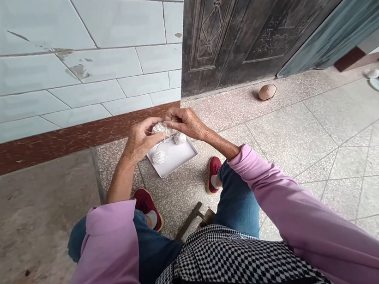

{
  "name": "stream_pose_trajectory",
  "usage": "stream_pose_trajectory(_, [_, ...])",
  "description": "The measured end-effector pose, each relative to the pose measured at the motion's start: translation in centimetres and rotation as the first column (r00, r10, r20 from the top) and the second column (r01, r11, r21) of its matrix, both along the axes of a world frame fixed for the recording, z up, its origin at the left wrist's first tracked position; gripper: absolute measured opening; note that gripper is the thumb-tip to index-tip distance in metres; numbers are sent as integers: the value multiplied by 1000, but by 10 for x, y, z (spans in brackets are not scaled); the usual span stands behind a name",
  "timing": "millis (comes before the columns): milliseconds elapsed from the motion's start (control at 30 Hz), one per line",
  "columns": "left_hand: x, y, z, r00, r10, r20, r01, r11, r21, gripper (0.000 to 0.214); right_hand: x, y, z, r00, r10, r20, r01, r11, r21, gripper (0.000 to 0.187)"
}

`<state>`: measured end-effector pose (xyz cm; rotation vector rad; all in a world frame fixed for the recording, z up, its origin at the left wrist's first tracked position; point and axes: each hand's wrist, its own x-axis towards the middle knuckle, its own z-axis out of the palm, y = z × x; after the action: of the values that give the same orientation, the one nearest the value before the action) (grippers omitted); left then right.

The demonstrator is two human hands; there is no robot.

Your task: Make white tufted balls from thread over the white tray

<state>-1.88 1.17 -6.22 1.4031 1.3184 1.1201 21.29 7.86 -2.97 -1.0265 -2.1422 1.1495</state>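
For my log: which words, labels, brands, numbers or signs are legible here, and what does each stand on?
None: no text can be read anywhere in this view.
Dark, carved-pattern door: raised markings on one panel, too blurred to tell lettering from ornament.
Shallow white rectangular tray and loose white yarn bundle: no lettering shows.
Red lace-up shoes: no legible brand.
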Motion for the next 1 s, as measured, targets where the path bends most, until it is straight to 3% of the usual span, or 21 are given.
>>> stream_pose_trajectory(133, [1, -3, 4, 966, -98, 240, 119, 990, -73, 55, -3, 0, 4, 988, -28, -154, 12, 994, -105, 63])
stream_pose_trajectory(233, [4, -6, 3, 903, -88, 420, 125, 990, -62, 60, -8, -3, 2, 955, -64, -289, 8, 981, -191, 63])
stream_pose_trajectory(367, [8, -7, 2, 844, -66, 533, 112, 992, -54, 57, -11, 0, -6, 926, -104, -363, 1, 962, -274, 63])
stream_pose_trajectory(567, [10, -8, 1, 825, -24, 565, 51, 998, -32, 58, -13, 20, -32, 888, -41, -458, -103, 953, -285, 71])
stream_pose_trajectory(700, [11, -6, 1, 828, 17, 561, -16, 1000, -6, 58, -18, 21, -44, 900, -33, -435, -97, 957, -272, 67])
stream_pose_trajectory(867, [5, 3, 0, 810, 193, 554, -231, 973, -1, 61, -21, 1, -34, 958, 44, -284, -98, 979, -178, 46])
stream_pose_trajectory(1000, [-5, 5, -2, 860, 217, 462, -254, 967, 19, 61, -18, -13, -16, 976, 103, -190, -129, 983, -131, 44])
